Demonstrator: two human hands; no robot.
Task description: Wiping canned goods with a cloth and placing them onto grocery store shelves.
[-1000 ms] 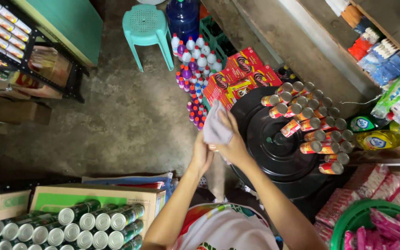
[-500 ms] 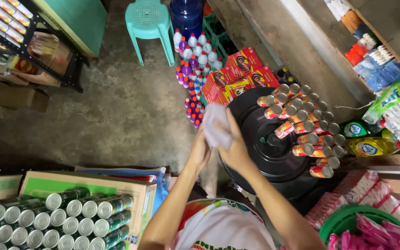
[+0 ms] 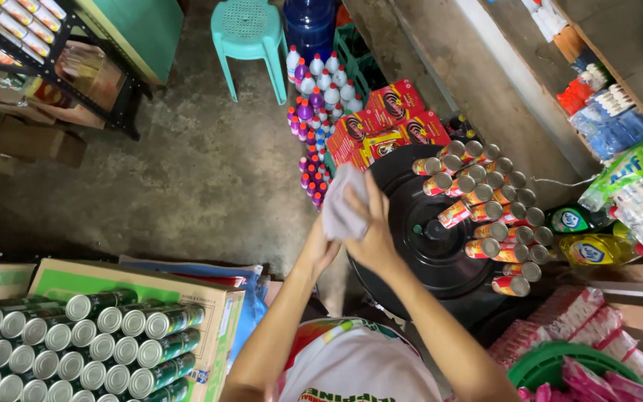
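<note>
My right hand (image 3: 372, 232) holds a pale grey cloth (image 3: 342, 208) bunched up at the left rim of a round black drum lid (image 3: 418, 249). Just left of it, my left hand (image 3: 320, 249) touches the cloth's lower edge; its fingers are mostly hidden. Several small red-labelled cans (image 3: 485, 205) lie in rows on the right half of the lid.
A cardboard tray of several silver-topped cans (image 3: 76, 342) stands at lower left. Red boxes (image 3: 381, 123), small bottles (image 3: 318, 97), a teal stool (image 3: 247, 33) and a blue water jug (image 3: 310, 22) lie ahead. Shelves of packets (image 3: 626, 134) fill the right; a green basket (image 3: 560, 368) sits lower right.
Both hands stay together on the cloth at the lid's left rim; the view has shifted slightly. Nothing else has moved.
</note>
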